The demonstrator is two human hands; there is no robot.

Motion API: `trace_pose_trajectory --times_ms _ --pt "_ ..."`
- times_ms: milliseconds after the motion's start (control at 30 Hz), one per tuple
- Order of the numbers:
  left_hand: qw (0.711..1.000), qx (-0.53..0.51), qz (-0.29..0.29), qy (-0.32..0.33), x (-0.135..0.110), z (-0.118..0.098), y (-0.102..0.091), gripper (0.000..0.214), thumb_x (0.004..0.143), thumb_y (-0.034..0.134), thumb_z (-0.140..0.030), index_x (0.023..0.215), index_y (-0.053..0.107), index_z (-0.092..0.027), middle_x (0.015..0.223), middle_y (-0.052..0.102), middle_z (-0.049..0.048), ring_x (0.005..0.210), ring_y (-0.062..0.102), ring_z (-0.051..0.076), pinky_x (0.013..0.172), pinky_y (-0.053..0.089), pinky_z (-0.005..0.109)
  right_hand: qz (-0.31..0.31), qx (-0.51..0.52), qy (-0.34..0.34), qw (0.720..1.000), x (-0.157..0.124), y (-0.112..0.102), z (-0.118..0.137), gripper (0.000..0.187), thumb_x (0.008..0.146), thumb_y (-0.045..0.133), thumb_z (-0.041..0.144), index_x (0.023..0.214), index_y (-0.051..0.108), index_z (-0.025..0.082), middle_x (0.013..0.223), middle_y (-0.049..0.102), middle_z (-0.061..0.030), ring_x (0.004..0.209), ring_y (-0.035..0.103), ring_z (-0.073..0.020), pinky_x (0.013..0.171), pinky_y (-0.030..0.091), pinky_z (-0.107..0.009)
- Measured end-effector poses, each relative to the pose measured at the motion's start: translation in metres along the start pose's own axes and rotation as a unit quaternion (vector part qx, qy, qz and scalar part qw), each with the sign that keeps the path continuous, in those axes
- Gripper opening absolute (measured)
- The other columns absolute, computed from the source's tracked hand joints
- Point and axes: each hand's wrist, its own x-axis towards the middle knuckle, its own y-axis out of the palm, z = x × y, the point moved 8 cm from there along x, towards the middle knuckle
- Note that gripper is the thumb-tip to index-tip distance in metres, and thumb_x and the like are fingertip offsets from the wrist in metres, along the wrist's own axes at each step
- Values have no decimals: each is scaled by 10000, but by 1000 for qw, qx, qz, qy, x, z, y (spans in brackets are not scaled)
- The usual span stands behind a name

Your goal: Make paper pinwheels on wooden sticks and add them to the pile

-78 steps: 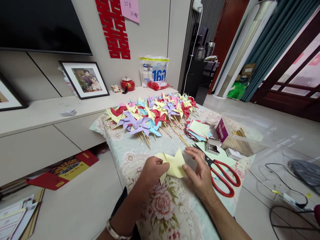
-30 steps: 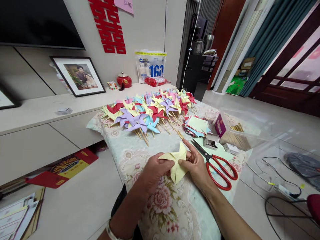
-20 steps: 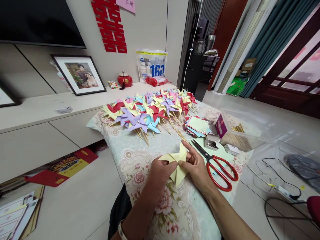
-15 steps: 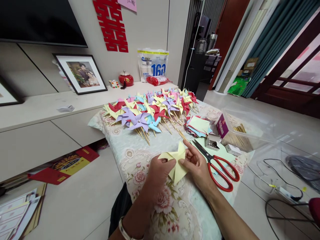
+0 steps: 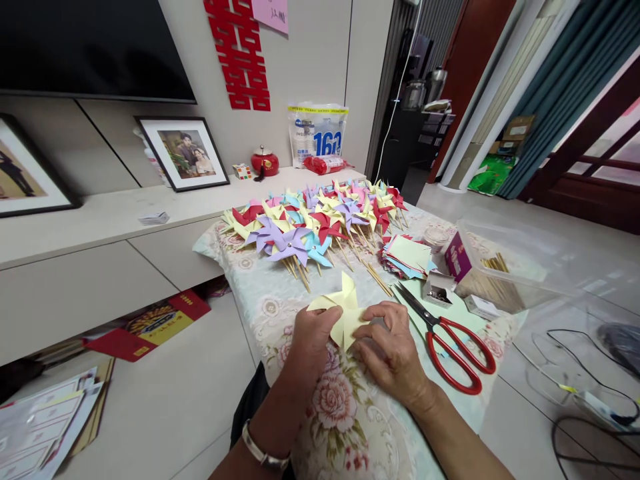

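A pale yellow paper pinwheel (image 5: 345, 319) without a stick is held over the flowered tablecloth. My left hand (image 5: 315, 337) pinches its left side, thumb on top near the centre. At its right edge is my right hand (image 5: 393, 347), with curled fingers against the paper; its fingertips are partly hidden. Red-handled scissors (image 5: 450, 339) lie to the right of my right hand, blades half open, on pale green paper. Beyond them stands a small open box (image 5: 439, 291) of tiny metal pieces. Several thin sticks (image 5: 378, 279) rest on the cloth ahead of my hands.
Finished pinwheels (image 5: 293, 245) in several colours cover the far part of the table. A stack of coloured paper squares (image 5: 409, 253) lies right of them. A clear plastic bin (image 5: 520, 267) with wooden sticks stands at the right edge. Behind is a white cabinet (image 5: 115, 230) with framed photos.
My right hand has turned so its back faces up and its fingers curl over the pinwheel's right edge. The pinwheel has rotated slightly. The whole view has shifted a little left.
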Motion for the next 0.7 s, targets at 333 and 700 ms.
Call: trace_pose_trajectory --times_ms 333,700 --pt "998 48 47 16 -10 -3 9 130 584 700 -245 650 641 -149 532 580 -33 523 536 136 527 435 244 -36 49 46 997 4 -10 -3 76 880 590 170 816 605 208 912 581 -62 930 474 -255 839 374 -451" --pt "991 123 31 37 -12 -1 11 140 582 667 -219 700 646 -147 571 614 -43 539 520 118 521 403 216 -39 52 120 991 1 -6 -20 115 815 566 128 737 608 201 1353 535 -102 1235 426 -323 1012 314 -503"
